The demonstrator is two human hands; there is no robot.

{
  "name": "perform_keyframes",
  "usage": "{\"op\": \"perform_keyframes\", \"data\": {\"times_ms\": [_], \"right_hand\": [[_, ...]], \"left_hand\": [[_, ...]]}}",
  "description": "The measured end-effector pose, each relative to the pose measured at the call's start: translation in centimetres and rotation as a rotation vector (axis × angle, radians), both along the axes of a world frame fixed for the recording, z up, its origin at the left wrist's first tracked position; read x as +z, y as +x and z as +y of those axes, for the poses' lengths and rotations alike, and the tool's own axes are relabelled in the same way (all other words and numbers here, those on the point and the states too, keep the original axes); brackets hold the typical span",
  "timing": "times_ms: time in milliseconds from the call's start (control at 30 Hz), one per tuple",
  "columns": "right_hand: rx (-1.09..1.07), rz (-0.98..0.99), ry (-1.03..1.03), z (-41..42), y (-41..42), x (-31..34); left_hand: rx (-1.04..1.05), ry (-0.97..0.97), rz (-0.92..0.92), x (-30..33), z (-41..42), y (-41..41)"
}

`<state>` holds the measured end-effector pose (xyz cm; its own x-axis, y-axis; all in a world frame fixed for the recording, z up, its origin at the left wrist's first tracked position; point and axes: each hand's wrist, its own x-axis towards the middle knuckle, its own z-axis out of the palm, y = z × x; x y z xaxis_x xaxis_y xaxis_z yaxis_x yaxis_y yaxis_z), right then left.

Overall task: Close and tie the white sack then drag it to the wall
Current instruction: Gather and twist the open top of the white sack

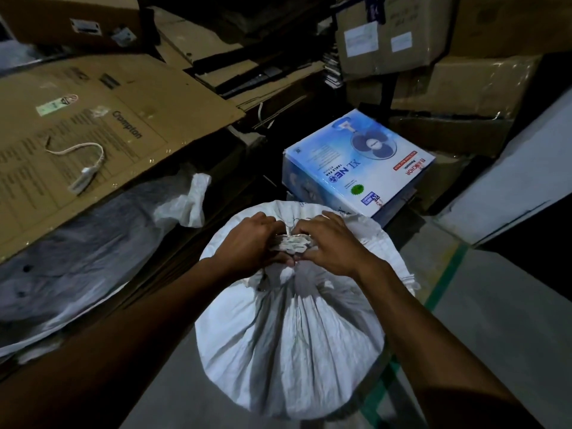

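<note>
The white sack (291,335) stands full on the grey floor (495,351), its woven cloth drawn up into pleats that all run to a gathered neck (292,243) directly between the two sets of fingers. The left hand (250,243) comes in from one side and the right hand (328,243) from the other, and both have their fingers (312,226) curled tightly onto the bunched mouth, the thumbs nearly meeting on the near side of the bunch. By the look of it the closing is done and the tying is the step in hand; whether a cord or the sack's own cloth makes the knot cannot be told, since the knuckles hide it. Beyond the fingertips, close behind the sack, sits a blue table fan box (359,165); away to the left of the left fingers a loose pale strap (83,162) lies on a flattened Crompton carton (102,119), well apart from the work. The next move likely calls for cinching the neck hard, so it will not slip, and then a firm hold on that neck for dragging. The wall is probably the pale surface (510,181) off to the right of the right fingers, past the green floor line (445,274).
</note>
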<state>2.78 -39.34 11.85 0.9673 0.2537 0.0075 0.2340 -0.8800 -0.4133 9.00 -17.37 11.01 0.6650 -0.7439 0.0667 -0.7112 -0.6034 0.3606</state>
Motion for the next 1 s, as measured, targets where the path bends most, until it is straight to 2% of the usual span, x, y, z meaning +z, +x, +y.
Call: {"op": "perform_keyframes", "data": {"times_ms": [167,200,300,400,467,533,600,700,833,1000], "right_hand": [[-0.032,0.008,0.153,0.9,-0.7,-0.1],[-0.049,0.017,0.134,0.5,-1.0,-0.1],[-0.09,0.072,-0.088,-1.7,-1.5,0.1],[-0.073,0.083,-0.146,-3.7,-0.9,-1.0],[-0.056,0.088,-0.088,-4.5,-0.5,-1.6],[-0.072,0.098,0.067,-5.0,-0.7,-1.8],[-0.091,0.037,0.166,-5.5,-1.2,-2.2],[-0.134,-0.012,0.187,-5.2,-1.8,-2.7],[-0.179,0.018,0.24,-4.2,-2.5,-2.1],[-0.106,-0.068,0.253,-4.1,-3.6,-1.8]], "left_hand": [[-0.01,0.038,0.091,0.4,-0.9,-0.3],[-0.026,0.045,0.091,0.5,-0.8,-0.1],[-0.066,0.034,0.092,1.0,-0.3,0.5],[-0.079,0.02,0.078,1.1,0.4,0.9],[-0.08,0.022,0.074,0.9,1.0,1.4],[-0.075,0.02,0.081,0.7,1.7,1.9],[-0.074,0.026,0.077,0.6,2.2,2.2],[-0.08,0.034,0.064,0.5,2.1,2.4],[-0.067,0.026,0.036,0.0,2.4,2.5],[-0.039,-0.015,0.029,-0.3,3.2,1.7]]}}
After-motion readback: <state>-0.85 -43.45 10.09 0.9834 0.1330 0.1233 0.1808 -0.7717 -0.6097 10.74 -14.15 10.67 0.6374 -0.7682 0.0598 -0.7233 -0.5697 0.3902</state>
